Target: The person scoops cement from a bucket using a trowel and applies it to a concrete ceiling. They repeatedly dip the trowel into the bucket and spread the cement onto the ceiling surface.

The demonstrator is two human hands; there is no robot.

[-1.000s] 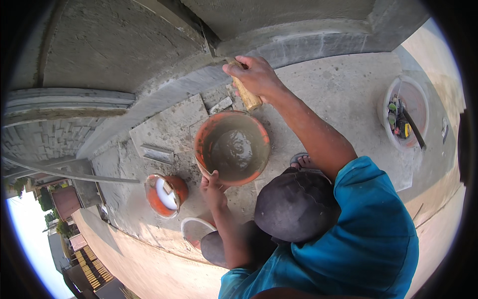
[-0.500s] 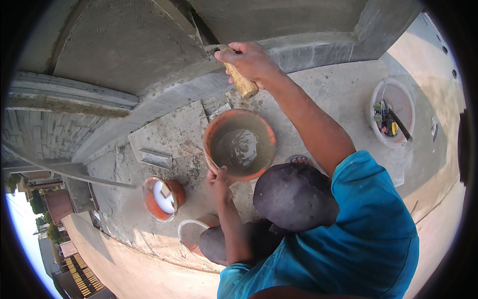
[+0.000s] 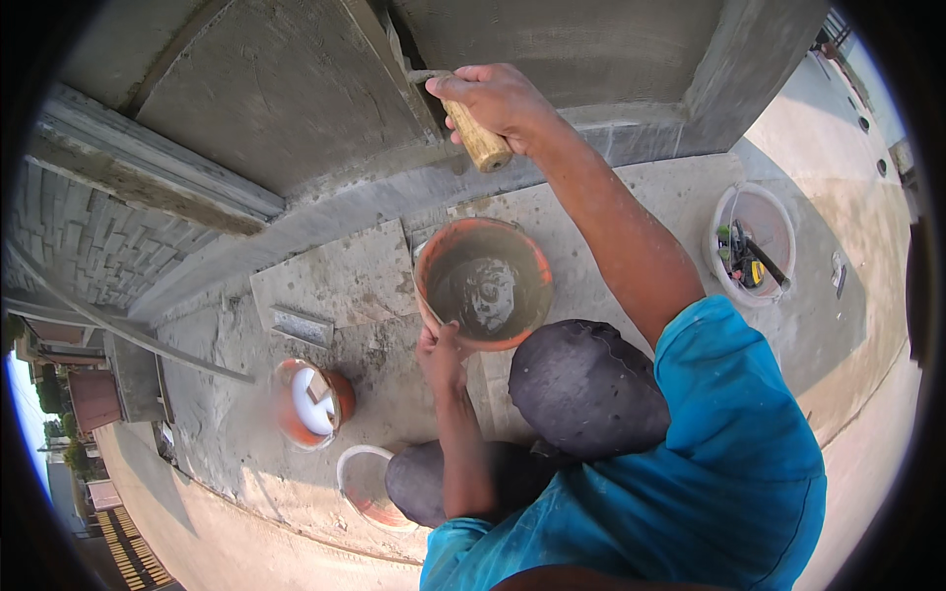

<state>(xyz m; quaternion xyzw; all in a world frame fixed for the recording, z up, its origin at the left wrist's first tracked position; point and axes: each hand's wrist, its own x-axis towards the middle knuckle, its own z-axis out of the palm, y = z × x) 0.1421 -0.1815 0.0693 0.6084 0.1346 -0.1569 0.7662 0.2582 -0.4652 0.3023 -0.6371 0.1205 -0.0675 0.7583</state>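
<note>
My right hand [image 3: 503, 106] is wrapped round the wooden handle of a trowel [image 3: 480, 144] and holds it up at the grey plastered wall [image 3: 286, 108]. The trowel's thin dark blade is edge-on beside a raised vertical strip, so its contact with the plaster is hard to judge. Lower down, my left hand [image 3: 441, 355] grips the near left rim of an orange bucket [image 3: 538, 258]. Wet grey mortar [image 3: 490, 286] with a shiny middle lies inside it. The bucket stands on the ground by my knee, below the trowel.
At left stands an orange bucket [image 3: 345, 396] with white contents and a block in it. A pale bucket [image 3: 347, 481] is beside my knee. A white tub [image 3: 716, 236] of tools stands at right. A board [image 3: 330, 278] and a small slab [image 3: 302, 327] lie by the wall.
My right hand with the trowel has moved a little up along the wall. My left hand stays on the bucket's rim. The whole view has turned slightly.
</note>
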